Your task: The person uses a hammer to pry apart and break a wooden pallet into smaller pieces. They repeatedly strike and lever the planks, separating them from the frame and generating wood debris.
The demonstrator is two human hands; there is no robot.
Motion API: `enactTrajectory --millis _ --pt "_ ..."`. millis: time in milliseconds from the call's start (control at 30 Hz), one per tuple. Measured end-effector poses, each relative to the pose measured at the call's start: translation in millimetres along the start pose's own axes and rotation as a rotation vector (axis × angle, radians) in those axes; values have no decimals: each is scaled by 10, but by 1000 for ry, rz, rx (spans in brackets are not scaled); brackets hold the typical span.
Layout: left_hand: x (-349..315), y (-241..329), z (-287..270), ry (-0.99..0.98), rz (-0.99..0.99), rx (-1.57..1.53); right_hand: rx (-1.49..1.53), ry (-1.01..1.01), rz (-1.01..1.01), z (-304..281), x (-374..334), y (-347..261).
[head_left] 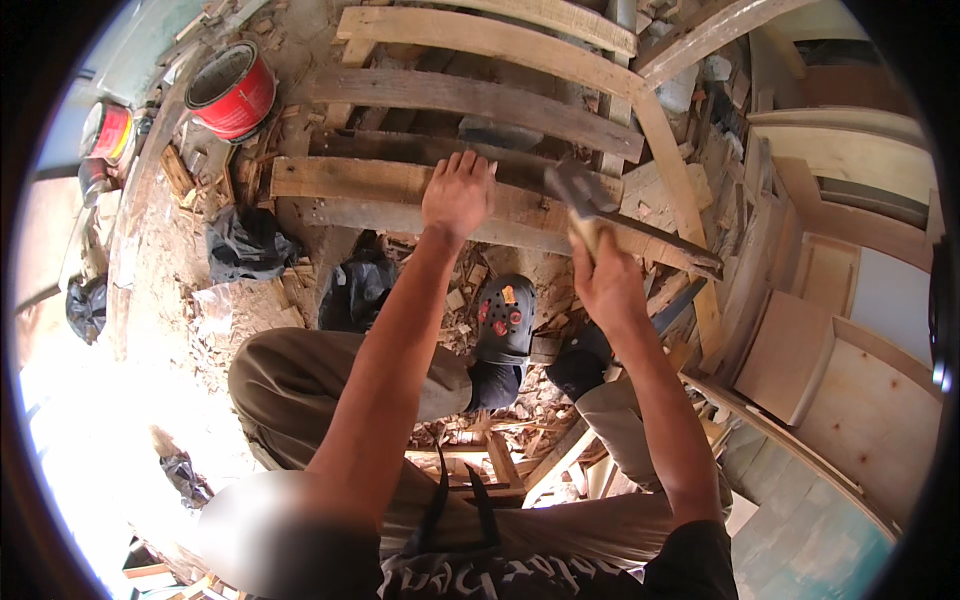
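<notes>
My left hand [460, 198] rests on a worn wooden plank [350, 182], its fingers curled over the far side. Whether anything small is also under those fingers is hidden. To the right, a hammer [580, 190] is gripped by its pale handle in my right hand [612, 285]. The hammer's head is smeared by motion and hangs over the plank's right part. Beneath and beyond lie more slats of the same wooden frame, among them a grey-brown slat [470, 98] and a lighter slat [480, 40].
A red paint can [235, 95] stands at the far left, with a smaller red-and-yellow can [107, 132] beyond it. Black plastic bags [250, 243] lie on the chip-strewn ground. A clog-shod foot [506, 320] is below the plank. Wooden panels [850, 400] lean at the right.
</notes>
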State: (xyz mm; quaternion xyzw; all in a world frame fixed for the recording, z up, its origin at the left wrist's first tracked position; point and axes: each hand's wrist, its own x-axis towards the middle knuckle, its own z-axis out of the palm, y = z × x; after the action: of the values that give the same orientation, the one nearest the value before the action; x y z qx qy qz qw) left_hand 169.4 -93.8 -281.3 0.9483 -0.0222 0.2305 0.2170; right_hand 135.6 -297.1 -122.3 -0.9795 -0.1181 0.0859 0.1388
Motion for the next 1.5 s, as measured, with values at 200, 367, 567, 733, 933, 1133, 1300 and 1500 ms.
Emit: enactTrajectory --millis 200,367,567,733,933,1133,1300,1500 --pt "-21 -68 3 -22 -28 3 191 125 5 -387 131 -262" --pt "27 24 22 -16 -2 -33 41 -42 48 149 -131 256" --pt "-10 -49 -20 -82 -57 -26 229 240 39 -145 -9 -58" --pt "9 -9 18 -10 -17 -16 134 163 34 137 -126 316" --pt "-16 -30 -3 -85 -55 -31 405 197 283 -87 23 131" --pt "0 -29 -8 -48 -46 -20 223 153 111 -60 17 251" --pt "44 -2 -12 -66 -46 -19 286 335 -111 365 -79 416" --pt "-15 -40 -1 -79 -61 -24 521 191 227 110 -33 107"
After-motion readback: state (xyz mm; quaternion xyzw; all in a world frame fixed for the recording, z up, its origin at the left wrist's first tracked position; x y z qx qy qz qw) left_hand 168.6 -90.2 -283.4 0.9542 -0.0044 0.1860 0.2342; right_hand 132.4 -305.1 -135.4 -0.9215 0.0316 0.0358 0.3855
